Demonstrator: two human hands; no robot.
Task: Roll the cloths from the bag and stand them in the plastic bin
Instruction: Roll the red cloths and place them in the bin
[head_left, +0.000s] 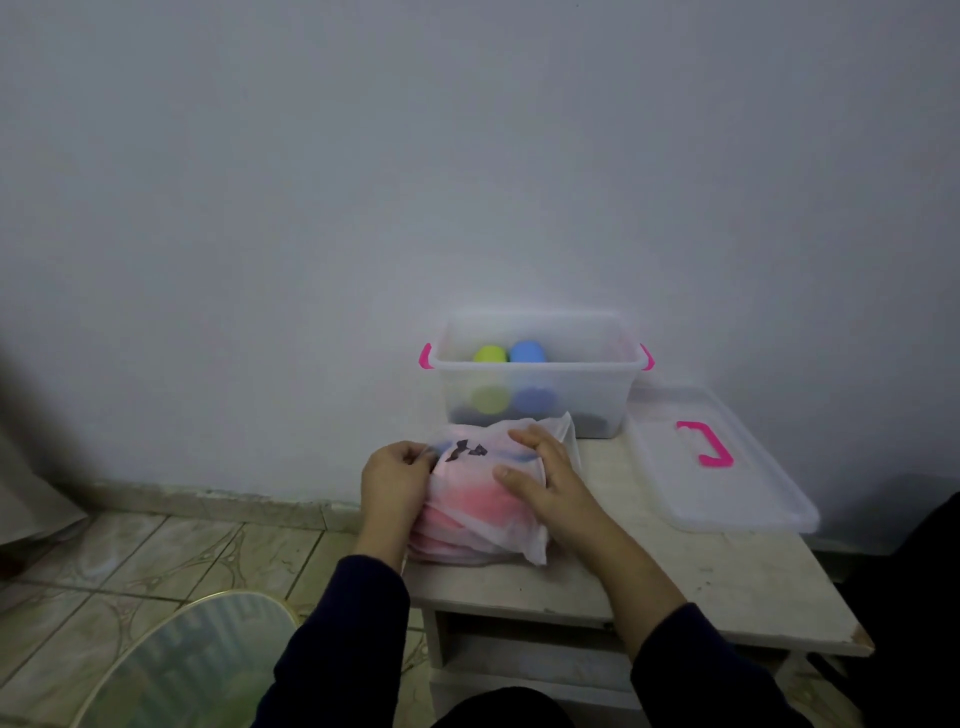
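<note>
Bare pale wall ahead, tiled floor (156, 561) at left, and I'm working over a low worn counter (675, 571) pushed against that wall. On its right side lies the clear bin lid (727, 499) with its pink handle, flat and out of the way. At the back stands the plastic bin (540, 384), open, with a green roll (490, 354) and a blue roll (527, 351) upright side by side at its left; the right half looks free. Just in front of it sits the bag (485, 499), thin and white, pink cloths (467, 509) showing through. My left hand (392, 480) pinches the bag's left edge, fingers curled on the film. My right hand (545, 478) lies spread on top, fingers fairly straight, pressing it down. The step, I judge, is opening the bag. I want the left pinch to find the mouth while the right pins the bundle, so one cloth slides out without dragging the whole stack.
</note>
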